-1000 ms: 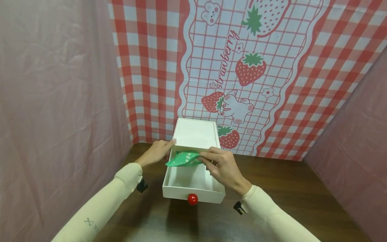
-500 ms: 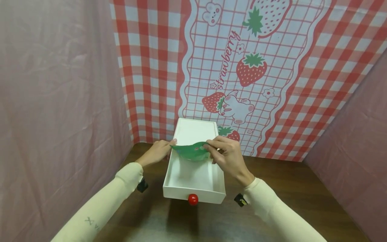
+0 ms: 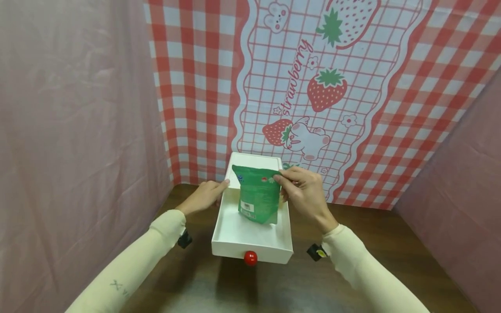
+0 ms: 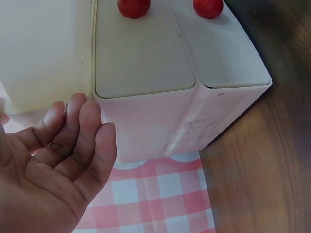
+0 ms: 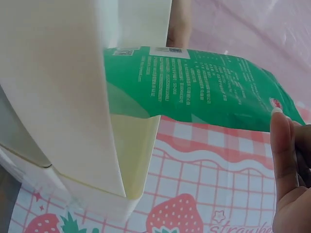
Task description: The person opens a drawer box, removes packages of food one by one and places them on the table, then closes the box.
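A green printed packet point(image 3: 259, 195) stands upright above the pulled-out top drawer point(image 3: 231, 248) of a white drawer cabinet point(image 3: 256, 160). My right hand point(image 3: 307, 191) pinches its upper right corner between thumb and fingers. In the right wrist view, small white print covers the packet point(image 5: 204, 90), and its lower end dips behind the drawer wall point(image 5: 58, 87). On the other side, my left hand point(image 3: 201, 198) rests at the cabinet's left edge. Its fingers, gently bent, lie against the white side in the left wrist view, holding nothing.
A red ball knob point(image 3: 250, 258) sticks out from the drawer front. Two closed drawers point(image 4: 143, 58) with red knobs show in the left wrist view. The cabinet stands on a brown wooden table point(image 3: 375, 252), before a strawberry-print checked cloth point(image 3: 195, 87), with pink curtains point(image 3: 78, 130) at the sides.
My right hand has lifted the packet up from inside the drawer, shifting slightly right. The packet has turned from lying flat to upright. My left hand stays in place.
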Demonstrator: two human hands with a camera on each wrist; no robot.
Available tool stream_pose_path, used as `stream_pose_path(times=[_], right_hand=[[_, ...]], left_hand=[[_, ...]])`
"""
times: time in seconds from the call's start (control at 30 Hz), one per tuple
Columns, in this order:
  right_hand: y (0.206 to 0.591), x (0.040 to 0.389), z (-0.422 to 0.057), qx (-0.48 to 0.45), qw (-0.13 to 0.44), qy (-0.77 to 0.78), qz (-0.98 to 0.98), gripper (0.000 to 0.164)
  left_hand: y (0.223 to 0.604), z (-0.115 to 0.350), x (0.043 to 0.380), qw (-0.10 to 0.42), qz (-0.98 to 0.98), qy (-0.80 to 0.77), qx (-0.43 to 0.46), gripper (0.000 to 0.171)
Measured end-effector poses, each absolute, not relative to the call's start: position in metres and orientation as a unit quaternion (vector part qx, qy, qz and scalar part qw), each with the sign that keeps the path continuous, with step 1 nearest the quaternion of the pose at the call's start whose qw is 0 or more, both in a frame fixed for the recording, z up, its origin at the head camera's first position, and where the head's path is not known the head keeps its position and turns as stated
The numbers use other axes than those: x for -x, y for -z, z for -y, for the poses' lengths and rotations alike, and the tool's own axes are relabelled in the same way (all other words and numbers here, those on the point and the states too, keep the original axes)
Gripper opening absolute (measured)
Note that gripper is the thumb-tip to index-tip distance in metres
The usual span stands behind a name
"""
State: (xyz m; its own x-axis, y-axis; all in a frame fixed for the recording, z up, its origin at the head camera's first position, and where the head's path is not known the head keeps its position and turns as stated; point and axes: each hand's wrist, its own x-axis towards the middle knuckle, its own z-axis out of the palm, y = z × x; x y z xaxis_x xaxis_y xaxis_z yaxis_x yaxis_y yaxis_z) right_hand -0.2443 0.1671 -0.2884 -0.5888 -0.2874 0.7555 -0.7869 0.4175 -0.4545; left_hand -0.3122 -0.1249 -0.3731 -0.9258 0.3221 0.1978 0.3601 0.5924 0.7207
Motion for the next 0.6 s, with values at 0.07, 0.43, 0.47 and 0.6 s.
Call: stream_pose_path(times=[0.07,0.43,0.47,0.6], right_hand=[[0.287,0.244,-0.167,-0.341,0.296,-0.422,0.787,0.008],[0.281,0.246,-0.165,-0.339,0.291,-0.420,0.790,0.008],[0.281,0.246,-0.166,-0.338,0.290,-0.418,0.791,0.009],[0.278,0.247,-0.167,-0.336,0.293,-0.410,0.796,0.010]], left_hand=[[0.373,0.125,0.313,0.023,0.891,0.410,0.193,0.066],[0.375,0.124,0.313,0.013,0.888,0.418,0.189,0.063],[0.375,0.124,0.312,0.012,0.889,0.418,0.189,0.063],[0.374,0.125,0.314,0.015,0.890,0.414,0.190,0.063]])
